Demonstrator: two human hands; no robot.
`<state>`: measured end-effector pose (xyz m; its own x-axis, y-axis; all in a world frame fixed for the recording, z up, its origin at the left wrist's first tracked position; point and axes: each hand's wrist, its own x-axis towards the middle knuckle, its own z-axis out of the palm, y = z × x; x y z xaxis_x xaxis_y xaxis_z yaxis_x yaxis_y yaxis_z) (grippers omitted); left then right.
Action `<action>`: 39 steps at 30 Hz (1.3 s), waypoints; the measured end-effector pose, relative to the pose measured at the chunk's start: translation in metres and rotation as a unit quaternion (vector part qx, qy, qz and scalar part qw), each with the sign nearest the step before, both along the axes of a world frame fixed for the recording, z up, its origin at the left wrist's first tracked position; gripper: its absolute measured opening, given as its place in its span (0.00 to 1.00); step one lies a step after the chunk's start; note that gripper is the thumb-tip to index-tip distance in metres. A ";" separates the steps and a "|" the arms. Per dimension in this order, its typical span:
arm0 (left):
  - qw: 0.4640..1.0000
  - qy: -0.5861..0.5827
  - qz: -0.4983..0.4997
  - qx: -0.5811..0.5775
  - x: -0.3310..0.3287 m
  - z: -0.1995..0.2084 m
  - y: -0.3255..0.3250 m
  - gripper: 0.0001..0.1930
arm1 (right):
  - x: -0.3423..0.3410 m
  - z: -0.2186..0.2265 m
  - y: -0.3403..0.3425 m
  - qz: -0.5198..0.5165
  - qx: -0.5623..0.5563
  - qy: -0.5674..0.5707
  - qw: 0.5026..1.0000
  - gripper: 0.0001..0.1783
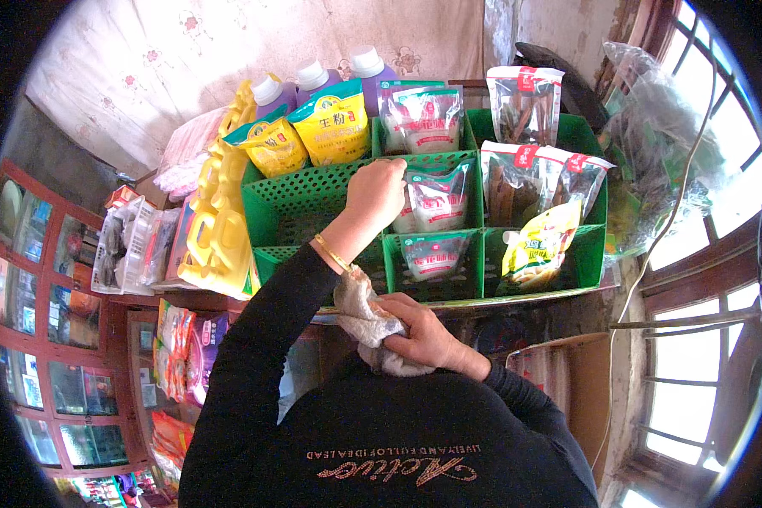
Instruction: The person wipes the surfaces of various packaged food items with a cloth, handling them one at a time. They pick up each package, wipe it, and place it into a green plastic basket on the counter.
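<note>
— Where's the left hand [374,196]?
— Up at the green rack [313,199], fingers curled on a divider beside a white pouch [436,201].
— The right hand [422,332]?
— Bunched round a rag [360,311], low at the rack's front edge. Wiping's underway, I'd say; next means shifting pouches aside.

A small shop, crowded with goods. Green display bins [449,173] filled with sealed food packets [429,114], yellow pouches [334,127] and purple bottles [313,80] behind. Glass cabinet [34,288] at left stocked with small boxes. Snack bags [178,351] hanging below the shelf.
</note>
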<state>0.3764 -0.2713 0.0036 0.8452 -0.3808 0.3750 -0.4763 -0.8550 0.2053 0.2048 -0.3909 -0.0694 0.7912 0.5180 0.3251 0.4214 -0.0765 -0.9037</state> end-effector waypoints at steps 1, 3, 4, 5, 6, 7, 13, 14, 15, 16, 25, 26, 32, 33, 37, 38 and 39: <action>1.000 0.003 0.010 0.024 -0.001 0.002 -0.002 0.07 | -0.001 0.000 0.001 0.002 0.003 0.008 1.000 0.32; 0.998 -0.064 0.004 0.003 -0.003 0.003 -0.004 0.08 | -0.002 0.001 0.001 0.005 0.005 0.025 1.000 0.32; 0.996 -0.084 0.011 -0.002 -0.005 0.005 -0.004 0.08 | -0.003 0.001 0.000 0.001 0.001 0.027 1.000 0.33; 0.995 -0.103 0.017 -0.005 -0.008 0.008 -0.003 0.08 | -0.004 0.000 0.001 -0.003 -0.001 0.031 1.000 0.33; 0.993 -0.115 0.018 0.010 -0.007 0.008 -0.001 0.08 | -0.005 0.000 0.001 -0.007 -0.002 0.034 0.999 0.33; 0.991 -0.127 0.019 0.025 -0.005 0.007 0.002 0.09 | -0.005 -0.001 0.001 -0.007 -0.001 0.036 0.999 0.33; 0.991 -0.125 0.017 0.052 -0.003 0.007 0.005 0.09 | -0.004 0.001 0.004 0.010 -0.001 0.030 0.999 0.33; 0.991 -0.123 0.016 0.056 -0.003 0.006 0.005 0.09 | -0.004 -0.001 0.005 0.012 0.003 0.029 1.000 0.32; 0.990 -0.128 0.019 0.055 -0.002 0.005 0.005 0.09 | -0.004 -0.002 0.006 0.014 0.007 0.027 1.000 0.32; 0.990 -0.132 0.022 0.053 0.001 0.004 0.005 0.09 | -0.004 -0.002 0.006 0.016 0.007 0.029 0.999 0.32; 0.989 -0.037 0.007 0.140 0.005 0.014 -0.005 0.04 | -0.002 0.001 0.010 0.026 0.006 0.024 0.999 0.31; 0.988 -0.039 -0.003 0.149 0.005 0.014 -0.006 0.04 | -0.003 0.001 0.010 0.025 0.005 0.021 0.999 0.31; 0.988 -0.110 -0.051 0.095 0.016 0.015 0.002 0.03 | -0.003 -0.004 0.009 0.024 0.003 0.022 0.999 0.31; 0.989 -0.123 -0.058 0.063 0.015 0.018 0.002 0.03 | -0.003 -0.005 0.009 0.021 0.001 0.020 1.000 0.31; 0.988 -0.138 -0.050 0.056 0.017 0.027 0.002 0.04 | -0.002 -0.002 0.008 0.025 0.006 0.038 0.999 0.31; 0.987 -0.116 -0.049 0.095 0.015 0.029 0.003 0.04 | -0.002 -0.001 0.008 0.025 0.005 0.040 0.999 0.31; 0.987 -0.112 -0.052 0.099 0.015 0.028 0.004 0.03 | -0.002 0.000 0.008 0.025 0.003 0.041 0.999 0.31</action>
<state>0.3910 -0.2669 0.0317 0.7015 -0.5456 0.4585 -0.5781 -0.8119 -0.0816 0.2029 -0.3829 -0.0698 0.7891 0.5547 0.2639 0.3490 -0.0512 -0.9357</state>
